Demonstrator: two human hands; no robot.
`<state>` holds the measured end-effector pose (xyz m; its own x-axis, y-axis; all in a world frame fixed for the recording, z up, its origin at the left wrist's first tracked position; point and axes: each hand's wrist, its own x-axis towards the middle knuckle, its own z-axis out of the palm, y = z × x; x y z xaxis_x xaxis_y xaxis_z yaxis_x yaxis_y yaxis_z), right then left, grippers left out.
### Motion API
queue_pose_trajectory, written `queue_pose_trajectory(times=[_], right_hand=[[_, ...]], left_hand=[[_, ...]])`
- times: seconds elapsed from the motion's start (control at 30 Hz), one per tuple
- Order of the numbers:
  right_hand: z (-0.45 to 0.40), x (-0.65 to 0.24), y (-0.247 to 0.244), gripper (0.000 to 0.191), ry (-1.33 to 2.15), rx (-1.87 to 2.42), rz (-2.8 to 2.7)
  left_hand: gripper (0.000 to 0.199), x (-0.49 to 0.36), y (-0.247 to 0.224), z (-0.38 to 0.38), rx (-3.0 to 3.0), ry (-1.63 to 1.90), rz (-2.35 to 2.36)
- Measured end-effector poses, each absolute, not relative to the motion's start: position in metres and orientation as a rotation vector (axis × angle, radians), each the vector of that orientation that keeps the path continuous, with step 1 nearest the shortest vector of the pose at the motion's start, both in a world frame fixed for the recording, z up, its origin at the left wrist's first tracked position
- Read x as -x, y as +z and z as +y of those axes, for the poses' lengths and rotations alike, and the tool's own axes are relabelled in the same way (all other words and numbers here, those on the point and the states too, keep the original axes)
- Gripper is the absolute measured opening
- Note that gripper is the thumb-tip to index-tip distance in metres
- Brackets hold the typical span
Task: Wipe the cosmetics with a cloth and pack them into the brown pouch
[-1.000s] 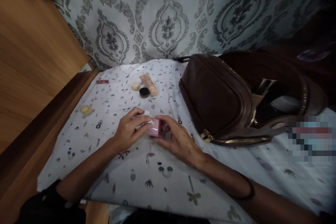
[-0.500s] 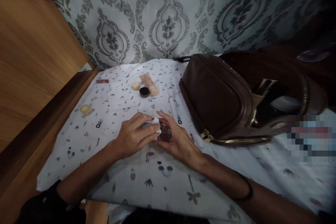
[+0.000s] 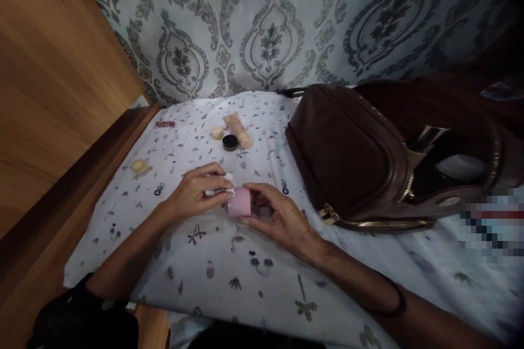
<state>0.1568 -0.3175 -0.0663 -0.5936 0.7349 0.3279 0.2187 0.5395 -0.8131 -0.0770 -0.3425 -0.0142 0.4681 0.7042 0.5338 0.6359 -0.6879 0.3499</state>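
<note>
On patterned white cloth (image 3: 188, 272), left hand (image 3: 194, 192) pinching a white wad (image 3: 229, 176), right hand (image 3: 286, 222) gripping a pink container (image 3: 239, 203)

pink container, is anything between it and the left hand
Yes: a white cloth or tissue, held in the left hand, sits at the left end of the pink container. Nothing visible stands between the container and the right hand, which holds it.

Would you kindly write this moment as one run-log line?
left hand: holds white wad | right hand: holds pink container | nearby: open brown handbag; tan tube beside black-lidded jar
</note>
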Motion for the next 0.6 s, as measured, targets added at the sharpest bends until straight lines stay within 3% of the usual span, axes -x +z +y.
queue_pose_trajectory(times=[0.2, 0.47, 0.6], right_hand=[[-0.319, -0.158, -0.067, 0.061, 1.022, 0.871, -2.117], [-0.317, -0.159, -0.07, 0.053, 0.91, 0.751, -2.2], [-0.319, -0.157, -0.066, 0.038, 0.915, 0.663, -2.231]], left_hand=[[0.018, 0.079, -0.007, -0.344, -2.611, 0.967, 1.091], [0.017, 0.061, -0.014, -0.352, -2.564, 1.054, 1.007], [0.018, 0.05, -0.018, -0.356, -2.567, 1.095, 1.074]])
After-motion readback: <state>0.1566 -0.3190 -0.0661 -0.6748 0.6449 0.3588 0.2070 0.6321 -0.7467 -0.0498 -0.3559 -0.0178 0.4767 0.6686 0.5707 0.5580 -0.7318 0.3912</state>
